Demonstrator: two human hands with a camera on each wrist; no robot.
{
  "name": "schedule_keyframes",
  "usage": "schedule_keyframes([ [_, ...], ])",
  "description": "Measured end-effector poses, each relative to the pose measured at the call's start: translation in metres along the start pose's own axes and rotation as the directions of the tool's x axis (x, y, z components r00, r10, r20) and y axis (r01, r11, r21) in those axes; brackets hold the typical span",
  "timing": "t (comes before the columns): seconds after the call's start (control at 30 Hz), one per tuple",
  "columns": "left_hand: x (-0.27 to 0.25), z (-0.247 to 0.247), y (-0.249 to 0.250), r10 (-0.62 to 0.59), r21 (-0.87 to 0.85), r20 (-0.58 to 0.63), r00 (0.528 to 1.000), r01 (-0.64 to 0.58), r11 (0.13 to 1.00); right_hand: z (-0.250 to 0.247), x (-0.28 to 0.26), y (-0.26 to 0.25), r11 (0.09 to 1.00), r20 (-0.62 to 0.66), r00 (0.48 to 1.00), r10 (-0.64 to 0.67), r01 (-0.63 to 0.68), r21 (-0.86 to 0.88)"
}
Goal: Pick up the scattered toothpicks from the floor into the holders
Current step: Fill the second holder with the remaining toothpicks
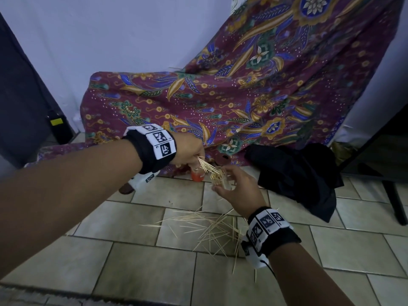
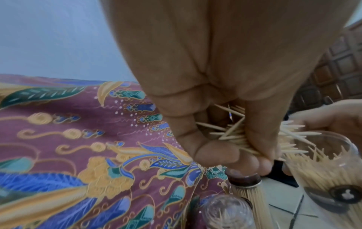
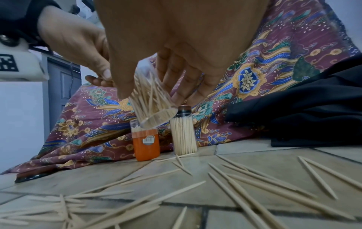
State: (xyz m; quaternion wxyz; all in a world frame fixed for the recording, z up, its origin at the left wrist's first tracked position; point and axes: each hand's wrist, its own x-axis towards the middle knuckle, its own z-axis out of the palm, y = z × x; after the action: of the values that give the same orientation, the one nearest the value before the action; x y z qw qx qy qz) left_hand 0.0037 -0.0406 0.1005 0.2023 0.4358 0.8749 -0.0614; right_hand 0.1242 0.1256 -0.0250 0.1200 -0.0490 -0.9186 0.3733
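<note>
While most of the loose toothpicks (image 1: 207,228) are still lying scattered on the tiled floor (image 1: 136,221), a bundle of toothpicks (image 2: 235,136) is sitting in the left hand (image 1: 187,151), pinched between thumb and curled fingers with the tips fanning out toward the right. That bundle is hanging right at the mouth of a clear holder (image 3: 152,100), which the right hand (image 1: 238,188) is gripping off the floor and tilting over toward the left hand. It's already pretty packed with picks, and the fingers are wrapping loosely around its sides.

Just past the hands, 2 more holders are standing upright on the tiles, side by side: an orange holder (image 3: 146,144) with a clear top, and a capped clear holder (image 3: 183,134) with a dark lid that's looking completely full. A few stray picks are lying right at their bases. The scattered pile is sitting nearer the person, below and between the 2 wrists, spread across a couple of tile joints.

Both wrists are wearing black bands with white marker blocks on them. Behind the holders a purple floral cloth (image 1: 242,96) is draping down over something and pooling on the floor, a black garment (image 1: 298,173) is lying crumpled to the right, and a pale wall (image 1: 110,36) is filling the back.
</note>
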Motion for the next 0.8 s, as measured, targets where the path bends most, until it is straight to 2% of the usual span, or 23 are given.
schedule_keyframes([
  [0.23,0.016,-0.012,0.021,-0.056,0.215,0.087,0.995,0.036,0.976,0.001,0.005,-0.004,1.000,0.036,0.999,-0.015,0.016,-0.018],
  [0.4,0.020,-0.019,0.033,-0.059,0.350,0.071,0.996,0.031,0.936,0.002,0.008,-0.002,1.000,0.043,0.999,-0.001,0.002,-0.024],
  [0.63,0.020,-0.027,0.055,-0.077,0.418,0.126,0.989,0.018,0.908,-0.003,0.011,-0.007,1.000,0.025,1.000,-0.013,0.013,-0.024],
  [0.8,0.024,-0.027,0.064,-0.038,0.359,0.110,0.993,-0.004,0.934,-0.002,0.011,-0.009,0.999,0.033,0.999,-0.030,0.031,-0.022],
])
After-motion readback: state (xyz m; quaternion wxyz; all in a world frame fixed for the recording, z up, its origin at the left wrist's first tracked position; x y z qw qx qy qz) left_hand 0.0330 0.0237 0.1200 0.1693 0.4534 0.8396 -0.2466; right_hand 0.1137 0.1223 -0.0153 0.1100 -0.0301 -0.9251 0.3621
